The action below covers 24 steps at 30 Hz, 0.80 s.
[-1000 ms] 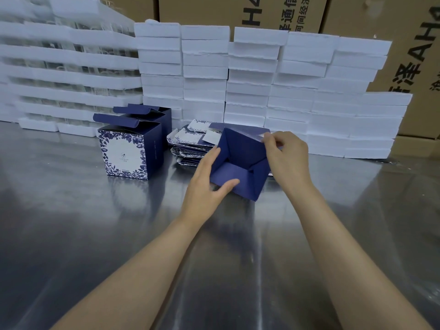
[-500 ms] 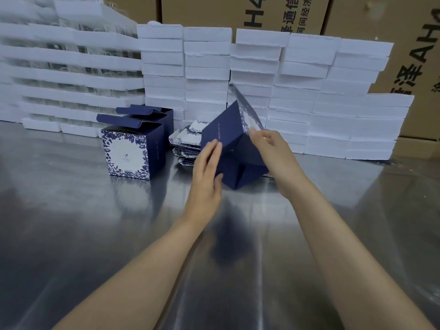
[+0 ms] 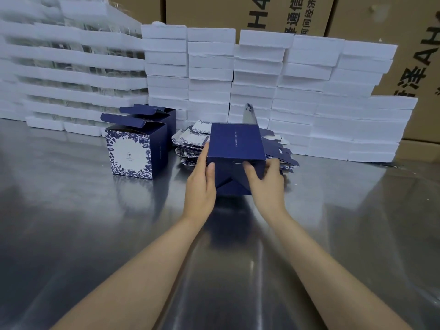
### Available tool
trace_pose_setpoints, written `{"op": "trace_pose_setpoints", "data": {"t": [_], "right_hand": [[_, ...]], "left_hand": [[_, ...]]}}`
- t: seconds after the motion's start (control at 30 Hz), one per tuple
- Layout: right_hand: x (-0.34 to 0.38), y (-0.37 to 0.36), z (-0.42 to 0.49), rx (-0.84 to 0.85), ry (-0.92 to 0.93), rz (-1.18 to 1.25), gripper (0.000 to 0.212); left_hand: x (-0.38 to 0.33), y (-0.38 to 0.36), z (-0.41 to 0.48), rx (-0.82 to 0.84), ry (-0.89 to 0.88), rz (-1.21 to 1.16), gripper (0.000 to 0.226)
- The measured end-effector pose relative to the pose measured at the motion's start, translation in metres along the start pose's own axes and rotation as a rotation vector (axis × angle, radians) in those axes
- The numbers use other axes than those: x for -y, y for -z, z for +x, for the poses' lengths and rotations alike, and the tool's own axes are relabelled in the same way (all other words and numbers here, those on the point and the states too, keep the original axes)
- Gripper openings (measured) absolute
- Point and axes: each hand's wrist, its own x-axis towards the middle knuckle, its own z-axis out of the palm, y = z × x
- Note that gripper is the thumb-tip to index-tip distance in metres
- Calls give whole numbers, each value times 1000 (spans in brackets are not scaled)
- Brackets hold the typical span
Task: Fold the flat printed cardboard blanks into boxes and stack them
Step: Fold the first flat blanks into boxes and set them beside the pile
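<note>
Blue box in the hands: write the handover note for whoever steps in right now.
Left hand: holds the half-folded blue box on its left side, thumb on the bottom flaps.
Right hand: grips the right side, thumb pressing the crossed bottom flaps.
The box is tipped on its side, bottom toward you, just above the metal table.
Done: two folded boxes stand to the left, one behind the other, lids open.
Left: finish this bottom, stand it with the others, then fold the pile of flat blanks behind the held box.

Two bare forearms; left hand point(image 3: 201, 186) and right hand point(image 3: 267, 186) ungloved, ringless.
</note>
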Motion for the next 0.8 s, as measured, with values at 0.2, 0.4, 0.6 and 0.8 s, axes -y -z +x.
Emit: {"op": "trace_pose_setpoints", "data": {"t": [0.2, 0.4, 0.6, 0.8], "right_hand": [[-19, -6, -13, -117, -19, 155, 23], [-23, -4, -9, -26, -11, 351, 44], [-14, 5, -2, -98, -238, 700, 28], [-25, 4, -3, 268, -241, 600, 45]], "left_hand": [[-4, -1, 0, 57, -110, -36, 45], [-5, -11, -6, 125, -100, -148, 50], [0, -11, 2, -87, 297, -381, 57], [9, -4, 13, 71, 667, -525, 54]]}}
